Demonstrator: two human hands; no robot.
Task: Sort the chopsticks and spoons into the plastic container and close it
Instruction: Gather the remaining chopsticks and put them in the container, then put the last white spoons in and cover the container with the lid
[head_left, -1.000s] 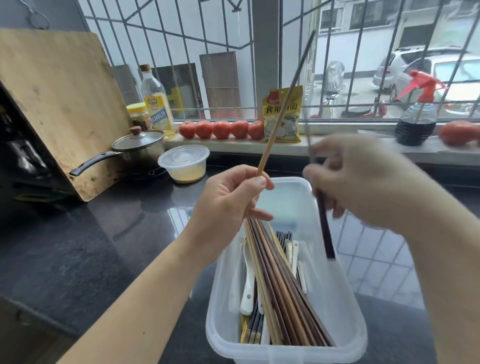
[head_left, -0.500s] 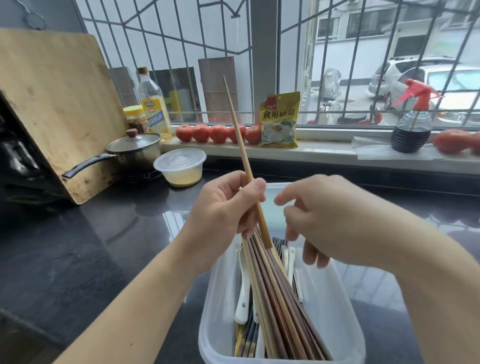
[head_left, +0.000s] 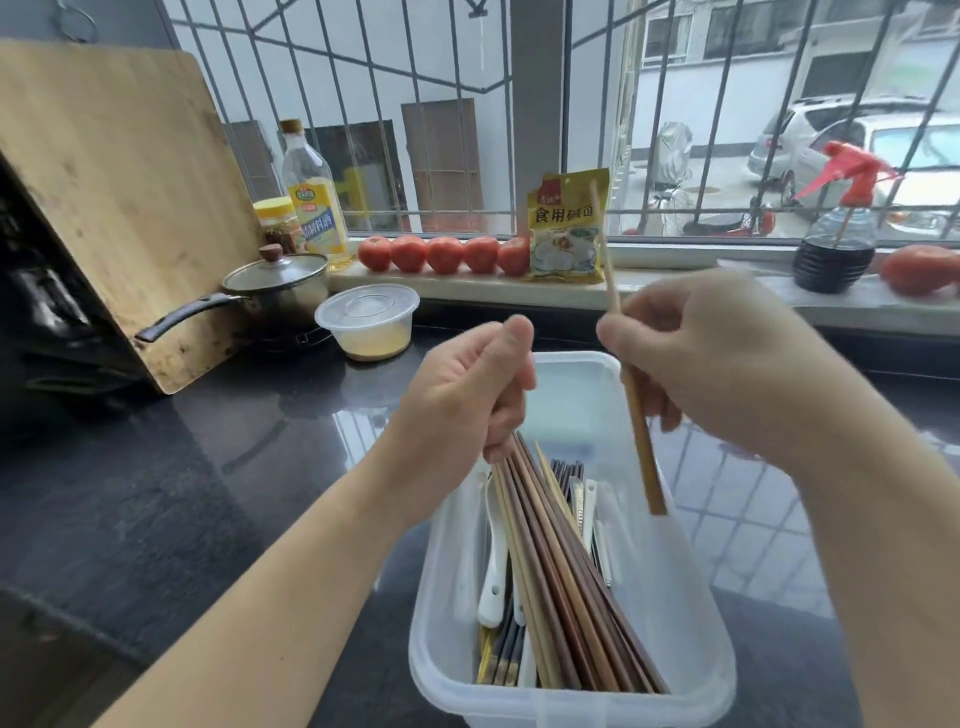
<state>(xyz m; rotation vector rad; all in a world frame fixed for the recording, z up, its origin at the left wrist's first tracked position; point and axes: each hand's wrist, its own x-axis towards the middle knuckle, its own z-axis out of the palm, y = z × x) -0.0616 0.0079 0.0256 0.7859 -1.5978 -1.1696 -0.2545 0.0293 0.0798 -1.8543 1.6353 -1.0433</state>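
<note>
Wooden chopstick bundle (head_left: 561, 561) lies slanted in the plastic container (head_left: 670, 613), upper ends gripped by the left hand (head_left: 462, 410). Right hand (head_left: 727, 364) pinches a single chopstick (head_left: 636, 415) (apparently tilted) over the open side. Risk: a loosened pinch drops it outside.

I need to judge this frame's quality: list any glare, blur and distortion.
Head view: daylight from the window reflects as pale glare on the dark counter; the single chopstick in the right hand is motion-blurred toward its top; the window bars bend from wide-angle distortion; the container looks sharp.
</note>
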